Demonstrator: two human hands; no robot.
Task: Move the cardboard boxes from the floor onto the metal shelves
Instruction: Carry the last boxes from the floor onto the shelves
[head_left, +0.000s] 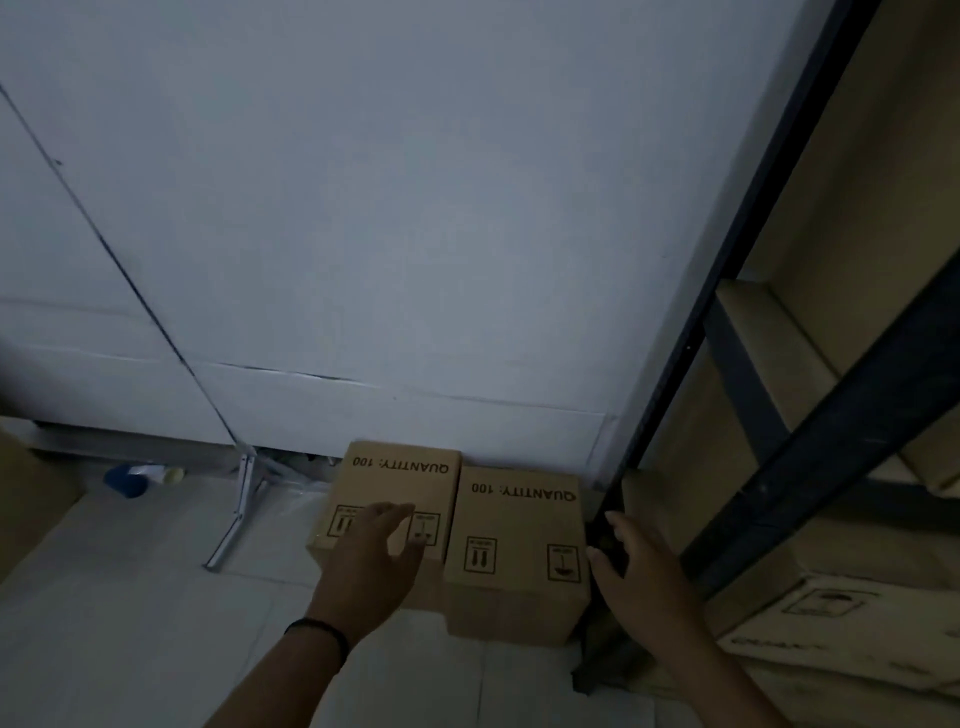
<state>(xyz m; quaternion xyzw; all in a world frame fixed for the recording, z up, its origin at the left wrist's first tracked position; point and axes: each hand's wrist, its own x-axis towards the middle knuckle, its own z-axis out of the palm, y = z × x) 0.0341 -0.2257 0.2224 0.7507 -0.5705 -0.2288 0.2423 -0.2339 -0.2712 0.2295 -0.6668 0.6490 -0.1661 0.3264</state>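
Both hands open, empty: left hand (376, 551) over left box (395, 499), right hand (631, 564) beside right box (517, 551); boxes touch on floor (130, 597) at wall. I judge right knuckles may jam against shelf upright (727, 312).

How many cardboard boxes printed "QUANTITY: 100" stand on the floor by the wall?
2. The left box is partly behind the left hand; the right box stands beside it, next to the shelf post. More boxes may be hidden outside the view.
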